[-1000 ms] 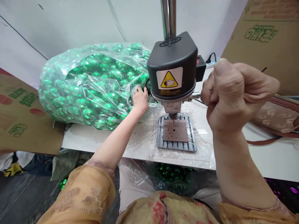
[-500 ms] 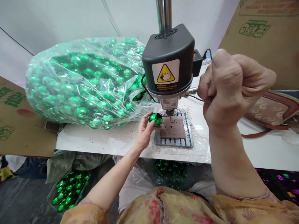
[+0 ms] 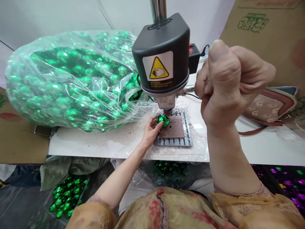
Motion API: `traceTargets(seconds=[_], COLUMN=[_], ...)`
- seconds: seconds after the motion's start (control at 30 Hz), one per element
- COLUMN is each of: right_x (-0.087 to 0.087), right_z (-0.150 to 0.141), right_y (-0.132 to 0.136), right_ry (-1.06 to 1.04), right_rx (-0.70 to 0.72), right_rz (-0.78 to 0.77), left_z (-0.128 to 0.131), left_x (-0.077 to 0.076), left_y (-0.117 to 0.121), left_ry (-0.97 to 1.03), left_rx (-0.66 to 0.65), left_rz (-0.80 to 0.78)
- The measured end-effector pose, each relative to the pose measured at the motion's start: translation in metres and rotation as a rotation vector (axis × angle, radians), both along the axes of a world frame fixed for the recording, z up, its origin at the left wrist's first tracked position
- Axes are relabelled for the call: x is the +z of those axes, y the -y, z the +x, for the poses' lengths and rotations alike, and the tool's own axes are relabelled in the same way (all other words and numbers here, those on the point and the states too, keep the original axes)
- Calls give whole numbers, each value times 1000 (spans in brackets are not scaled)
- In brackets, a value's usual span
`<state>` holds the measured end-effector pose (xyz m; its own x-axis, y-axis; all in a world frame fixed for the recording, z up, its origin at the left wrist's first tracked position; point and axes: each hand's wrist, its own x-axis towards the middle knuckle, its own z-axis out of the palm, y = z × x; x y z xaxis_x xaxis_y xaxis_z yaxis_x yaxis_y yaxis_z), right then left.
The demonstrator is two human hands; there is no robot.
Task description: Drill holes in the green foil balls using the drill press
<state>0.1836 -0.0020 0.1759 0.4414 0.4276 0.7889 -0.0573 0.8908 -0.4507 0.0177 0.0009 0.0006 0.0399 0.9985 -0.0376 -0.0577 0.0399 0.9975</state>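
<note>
My left hand [image 3: 152, 130] pinches a shiny green faceted ball [image 3: 163, 121] between thumb and fingers. The ball is under the chuck [image 3: 168, 112] of a small black drill press [image 3: 162, 57], over the left part of a brown board [image 3: 175, 127] with a dark hole. That board lies on the slotted metal base [image 3: 188, 133]. My right hand [image 3: 226, 82] is raised at the right of the machine, closed in a fist around its feed handle. Only a short metal stub of the handle [image 3: 189, 90] shows; the grip is hidden inside my fingers. The ball hides the drill bit.
A big clear plastic bag [image 3: 71, 82] of green balls lies left on the white table [image 3: 78, 143]. Dark shavings surround the base. Cardboard boxes stand both sides; a patterned bag [image 3: 267, 105] lies right. Below the table edge are a tub of green balls [image 3: 68, 195] and purple ones [image 3: 288, 183].
My left hand has brought the green ball right, in under the chuck and over the board. My right fist keeps its place by the machine. The whole view has shifted slightly.
</note>
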Motion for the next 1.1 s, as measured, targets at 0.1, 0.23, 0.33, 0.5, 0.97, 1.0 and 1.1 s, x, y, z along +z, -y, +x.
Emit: traceTargets(seconds=[0.1,0.23,0.33,0.5,0.97,1.0,1.1], right_x=[0,1,1,1,-16,-19,-27], right_z=[0,0,-1,0,4,5,9], right_y=[1,1,2,5,10,11,12], right_ry=[20,17,12,28,64,89,169], right_rx=[-28,-37,-24,-33,-96,-104,-95], right_rz=[-59,-30,-21,-87,-65,-74,-81], left_z=[0,2,6,10,10,10,10], left_x=[-4,-10,-11,-8,-21,-21,-20], left_y=[-1,-3,-2,4,0,0,2], left_ry=[-53,-120,-158,-313,-375,-374,-368], left_rx=[-39,-43,-37,-37,-99,-105,-114], left_rz=[29,94,143,255,324,330,353])
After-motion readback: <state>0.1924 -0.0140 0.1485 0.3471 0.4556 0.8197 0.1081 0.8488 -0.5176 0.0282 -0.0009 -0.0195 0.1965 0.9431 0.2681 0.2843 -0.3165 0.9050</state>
